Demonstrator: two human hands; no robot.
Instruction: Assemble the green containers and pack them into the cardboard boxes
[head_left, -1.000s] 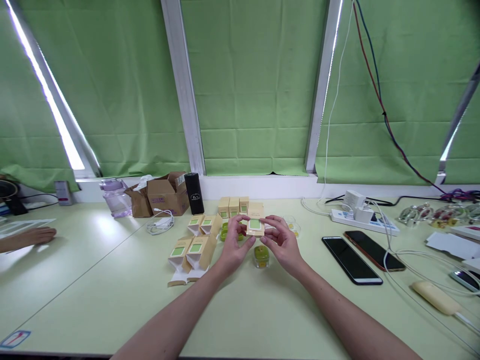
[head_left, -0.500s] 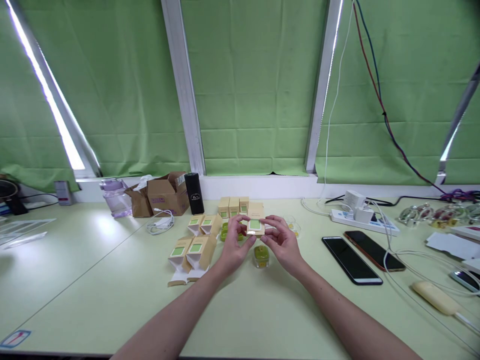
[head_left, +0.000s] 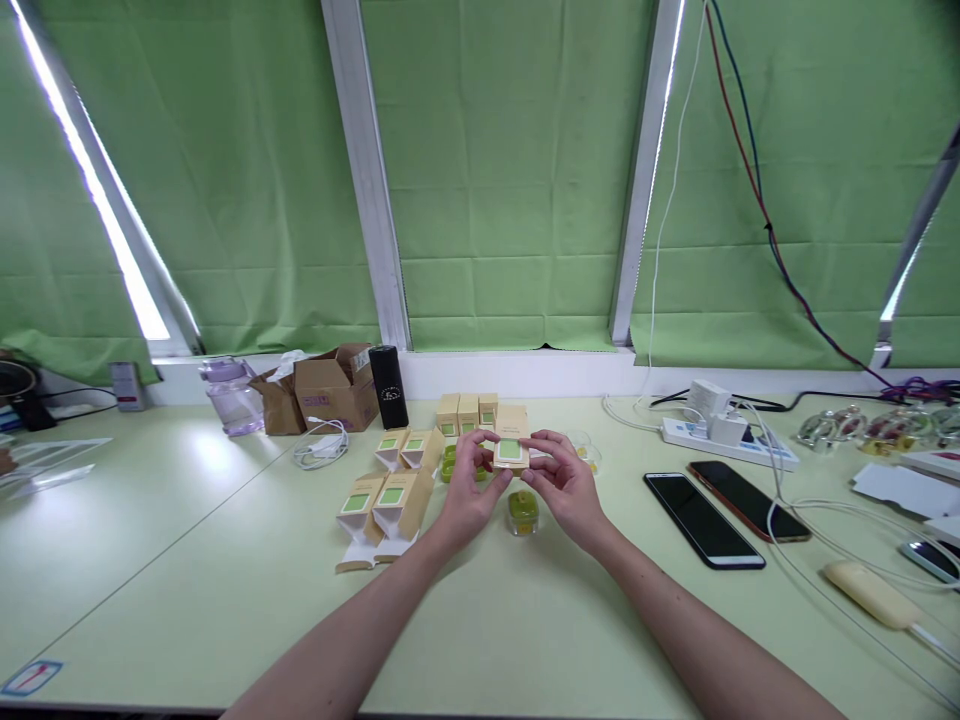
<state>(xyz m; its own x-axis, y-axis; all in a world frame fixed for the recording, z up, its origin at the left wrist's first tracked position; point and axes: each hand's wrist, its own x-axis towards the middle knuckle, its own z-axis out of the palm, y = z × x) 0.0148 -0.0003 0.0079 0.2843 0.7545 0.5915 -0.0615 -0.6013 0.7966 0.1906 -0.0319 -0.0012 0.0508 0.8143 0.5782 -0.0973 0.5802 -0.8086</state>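
Head view: small cream box pinched between 2 hands

The left hand (head_left: 471,492) and the right hand (head_left: 566,490) both grasped the small cream box (head_left: 511,453) by its sides, fingertips only, its green label facing the wearer. Whether its base touched the table (head_left: 480,640) could not be told. Just in front of the box, between the wrists, stood a clear jar with a green lid (head_left: 523,510).

So light a hold carried risks. Uneven pressure could have let the box twist free and drop against the jar; a harder squeeze could have dented what looked like thin card. The left forearm lay near 2 open cartons (head_left: 382,505), so an outward swing might have shoved their spread flaps.
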